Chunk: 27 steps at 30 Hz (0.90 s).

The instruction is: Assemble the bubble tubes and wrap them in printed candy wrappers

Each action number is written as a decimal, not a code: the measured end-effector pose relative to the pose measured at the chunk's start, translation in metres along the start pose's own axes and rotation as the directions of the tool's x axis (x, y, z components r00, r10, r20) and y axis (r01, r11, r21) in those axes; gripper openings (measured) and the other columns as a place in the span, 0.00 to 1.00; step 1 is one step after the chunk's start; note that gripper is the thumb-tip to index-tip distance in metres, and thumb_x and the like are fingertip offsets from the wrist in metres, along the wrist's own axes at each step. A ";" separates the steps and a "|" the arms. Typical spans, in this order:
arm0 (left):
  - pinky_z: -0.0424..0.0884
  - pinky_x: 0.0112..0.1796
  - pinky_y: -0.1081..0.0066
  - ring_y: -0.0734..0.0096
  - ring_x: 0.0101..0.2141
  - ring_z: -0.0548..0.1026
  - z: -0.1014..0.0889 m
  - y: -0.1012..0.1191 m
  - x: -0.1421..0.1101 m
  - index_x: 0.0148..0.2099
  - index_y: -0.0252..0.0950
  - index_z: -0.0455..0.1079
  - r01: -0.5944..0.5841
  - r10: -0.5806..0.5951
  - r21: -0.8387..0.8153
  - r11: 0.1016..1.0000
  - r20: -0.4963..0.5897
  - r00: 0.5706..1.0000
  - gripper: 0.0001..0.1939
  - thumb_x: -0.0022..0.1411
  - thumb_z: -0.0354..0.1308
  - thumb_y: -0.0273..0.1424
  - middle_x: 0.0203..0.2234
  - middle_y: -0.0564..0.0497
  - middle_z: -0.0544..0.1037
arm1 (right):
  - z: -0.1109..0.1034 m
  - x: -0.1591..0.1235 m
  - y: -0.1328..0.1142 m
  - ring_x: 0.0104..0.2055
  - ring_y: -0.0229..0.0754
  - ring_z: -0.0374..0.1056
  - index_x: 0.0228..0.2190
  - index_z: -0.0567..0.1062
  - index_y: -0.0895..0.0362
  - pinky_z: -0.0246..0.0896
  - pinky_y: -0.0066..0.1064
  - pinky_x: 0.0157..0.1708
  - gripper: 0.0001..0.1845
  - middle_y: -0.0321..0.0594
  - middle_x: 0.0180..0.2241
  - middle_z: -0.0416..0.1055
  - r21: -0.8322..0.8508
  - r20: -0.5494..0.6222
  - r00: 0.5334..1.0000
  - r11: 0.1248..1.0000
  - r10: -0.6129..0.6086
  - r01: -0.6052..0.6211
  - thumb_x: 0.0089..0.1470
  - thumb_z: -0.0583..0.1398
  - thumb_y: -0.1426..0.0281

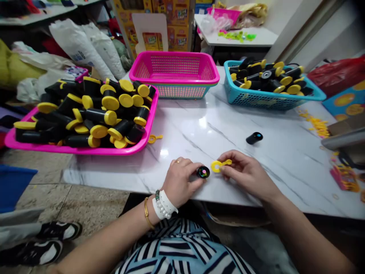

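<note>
My left hand [182, 179] is closed round a small black tube [203, 172] whose open end faces the camera, resting on the white marble table [199, 125]. My right hand [245, 171] pinches a small yellow ring-shaped piece [219, 165] just to the right of the tube's mouth, a short gap between them. Both hands sit near the table's front edge.
A loose black tube [254, 137] lies to the right. A pink tray [85, 148] heaped with black-and-yellow tubes stands at left, an empty pink basket [174, 72] behind, a blue basket [273, 97] of tubes at back right. Yellow scraps [316, 123] lie at right. Someone's shoes [42, 243] are on the floor.
</note>
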<state>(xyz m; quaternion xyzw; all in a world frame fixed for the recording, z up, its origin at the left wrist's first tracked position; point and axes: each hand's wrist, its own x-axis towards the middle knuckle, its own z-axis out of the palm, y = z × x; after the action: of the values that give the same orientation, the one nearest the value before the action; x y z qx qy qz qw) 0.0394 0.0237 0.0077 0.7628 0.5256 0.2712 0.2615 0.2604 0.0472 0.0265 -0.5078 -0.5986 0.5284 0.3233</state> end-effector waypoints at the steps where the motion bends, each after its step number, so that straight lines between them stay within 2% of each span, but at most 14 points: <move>1: 0.62 0.41 0.63 0.63 0.37 0.71 0.002 0.000 -0.001 0.45 0.41 0.76 0.008 -0.008 0.002 1.000 -0.015 1.000 0.11 0.58 0.64 0.31 0.30 0.52 0.77 | 0.000 0.002 -0.001 0.25 0.34 0.66 0.36 0.73 0.57 0.65 0.26 0.26 0.15 0.36 0.28 0.72 0.018 0.014 1.000 1.000 0.011 -0.011 0.52 0.66 0.60; 4: 0.60 0.41 0.63 0.63 0.37 0.71 0.004 0.000 -0.002 0.46 0.42 0.75 0.002 -0.002 0.011 1.000 -0.030 1.000 0.11 0.59 0.63 0.32 0.30 0.53 0.77 | 0.000 0.003 -0.001 0.22 0.35 0.66 0.34 0.73 0.57 0.64 0.26 0.24 0.14 0.34 0.23 0.71 0.106 0.057 0.996 0.992 0.069 -0.075 0.52 0.67 0.60; 7: 0.60 0.41 0.63 0.64 0.37 0.70 0.004 -0.001 -0.001 0.46 0.42 0.75 -0.022 0.023 0.033 0.999 -0.021 1.000 0.11 0.59 0.63 0.33 0.29 0.53 0.76 | 0.010 0.001 -0.003 0.21 0.34 0.65 0.30 0.74 0.58 0.63 0.26 0.23 0.14 0.34 0.22 0.72 0.134 0.090 0.991 0.985 0.101 -0.113 0.50 0.68 0.60; 12: 0.58 0.38 0.64 0.65 0.34 0.70 0.001 0.001 0.001 0.43 0.42 0.76 -0.004 0.003 0.083 0.997 0.022 1.000 0.08 0.61 0.61 0.34 0.25 0.54 0.75 | 0.033 0.007 -0.010 0.21 0.33 0.64 0.26 0.72 0.57 0.61 0.25 0.20 0.17 0.34 0.24 0.71 0.107 -0.032 0.997 0.992 0.068 -0.064 0.47 0.69 0.59; 19: 0.58 0.39 0.64 0.66 0.32 0.70 0.001 0.003 0.000 0.41 0.42 0.75 0.003 -0.004 0.038 0.999 0.044 0.999 0.05 0.62 0.60 0.33 0.23 0.56 0.76 | 0.042 0.004 -0.006 0.20 0.34 0.67 0.27 0.70 0.56 0.64 0.25 0.20 0.17 0.34 0.24 0.73 0.146 -0.070 0.991 0.984 0.114 -0.103 0.47 0.69 0.59; 22: 0.60 0.39 0.65 0.66 0.32 0.71 -0.005 0.006 -0.001 0.39 0.42 0.74 0.000 0.000 0.000 1.000 0.088 0.996 0.04 0.61 0.60 0.33 0.23 0.57 0.76 | 0.044 0.004 -0.009 0.20 0.34 0.68 0.26 0.70 0.56 0.67 0.25 0.22 0.17 0.33 0.23 0.73 0.156 -0.068 0.990 0.981 0.123 -0.111 0.47 0.70 0.60; 25: 0.62 0.37 0.66 0.66 0.30 0.72 -0.011 0.011 0.000 0.42 0.40 0.74 0.011 -0.005 -0.039 0.999 0.147 0.989 0.11 0.62 0.60 0.40 0.23 0.56 0.76 | 0.044 0.004 -0.011 0.22 0.34 0.68 0.27 0.70 0.56 0.68 0.24 0.23 0.15 0.33 0.23 0.73 0.133 -0.070 0.992 0.986 0.106 -0.096 0.48 0.70 0.62; 27: 0.62 0.33 0.68 0.68 0.26 0.71 -0.014 0.014 0.001 0.41 0.38 0.74 0.063 -0.051 -0.065 0.996 0.179 0.983 0.15 0.65 0.55 0.43 0.22 0.55 0.75 | 0.043 0.003 -0.011 0.23 0.34 0.69 0.27 0.71 0.55 0.68 0.24 0.24 0.14 0.32 0.23 0.73 0.114 -0.071 0.993 0.990 0.094 -0.085 0.49 0.69 0.63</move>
<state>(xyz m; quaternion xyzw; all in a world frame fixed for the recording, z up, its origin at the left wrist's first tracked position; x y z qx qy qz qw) 0.0395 0.0219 0.0273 0.7587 0.5122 0.2130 0.3414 0.2164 0.0379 0.0265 -0.5354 -0.5321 0.5550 0.3496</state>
